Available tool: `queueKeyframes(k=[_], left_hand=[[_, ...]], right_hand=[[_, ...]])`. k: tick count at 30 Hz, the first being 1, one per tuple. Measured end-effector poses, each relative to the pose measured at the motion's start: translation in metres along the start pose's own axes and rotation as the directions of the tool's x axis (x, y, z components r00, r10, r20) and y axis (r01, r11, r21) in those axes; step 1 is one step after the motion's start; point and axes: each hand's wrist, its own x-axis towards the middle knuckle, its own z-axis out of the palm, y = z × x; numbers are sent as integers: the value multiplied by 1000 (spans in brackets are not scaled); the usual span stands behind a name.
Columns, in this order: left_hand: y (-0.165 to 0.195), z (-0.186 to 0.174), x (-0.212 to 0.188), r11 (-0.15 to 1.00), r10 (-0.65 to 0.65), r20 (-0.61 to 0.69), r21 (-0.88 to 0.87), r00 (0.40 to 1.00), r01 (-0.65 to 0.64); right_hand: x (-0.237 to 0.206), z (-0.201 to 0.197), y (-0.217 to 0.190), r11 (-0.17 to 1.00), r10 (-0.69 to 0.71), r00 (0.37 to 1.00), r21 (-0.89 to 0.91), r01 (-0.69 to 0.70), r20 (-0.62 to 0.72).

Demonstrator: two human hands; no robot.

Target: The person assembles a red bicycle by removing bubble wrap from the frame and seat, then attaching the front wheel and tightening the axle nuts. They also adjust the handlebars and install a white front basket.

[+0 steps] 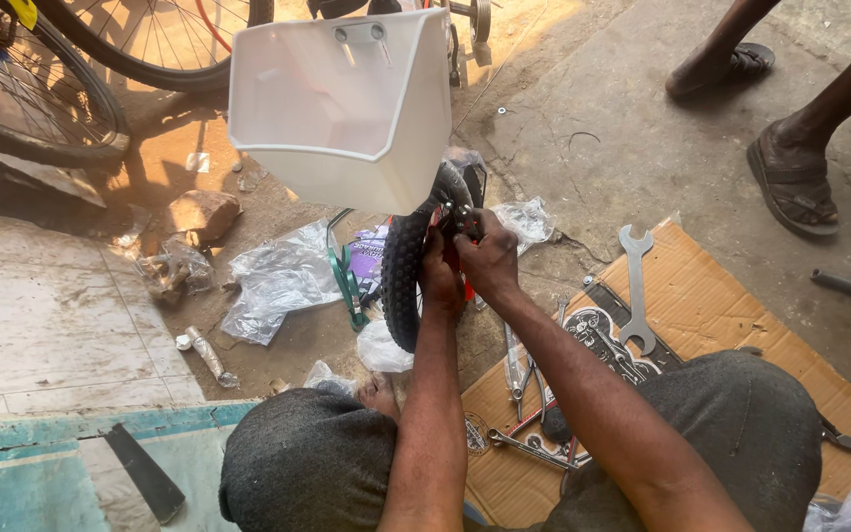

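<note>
Both hands were observed at the centre of the frame in the head view. Left hand (438, 279) was closed around the tread of a small black bicycle tyre (404, 276), fingers wrapped over its upper right edge. Right hand (490, 258) sat just beside it, touching the wheel, fingers curled shut on a small metal fitting (458, 214) at the top of the wheel; how firmly it gripped could not be told.

A white plastic basket (342, 99) occupied the upper centre, directly above the tyre and both hands. Its interior showed no contents; two metal tabs were visible on its back wall.

The tyre stood upright, slightly left of the hands, with red parts showing between the fingers.

On the flattened cardboard (711, 305) at right lay an open-ended spanner (635, 288), well apart from the hands, and further spanners (529, 448) at lower centre near the right forearm. Crumpled clear plastic bags (273, 281) lay on the ground left of the tyre. Another person's sandalled feet (790, 177) stood at upper right. Bicycle wheels (41, 89) filled the upper left.
</note>
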Motion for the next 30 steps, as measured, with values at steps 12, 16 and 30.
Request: queueKeyframes(k=[12,16,30], left_hand=[[1,9,-7,994,76,6,-81,997,-75],[0,9,-6,991,65,17,-115,998,-63],[-1,-3,-10,987,-103,95,-113,990,113]], right_hand=[[24,-21,14,967,-198,980,-159,199,24],[21,-28,19,998,-33,988,-52,41,153],[-5,-27,20,623,480,719,382,-683,503]])
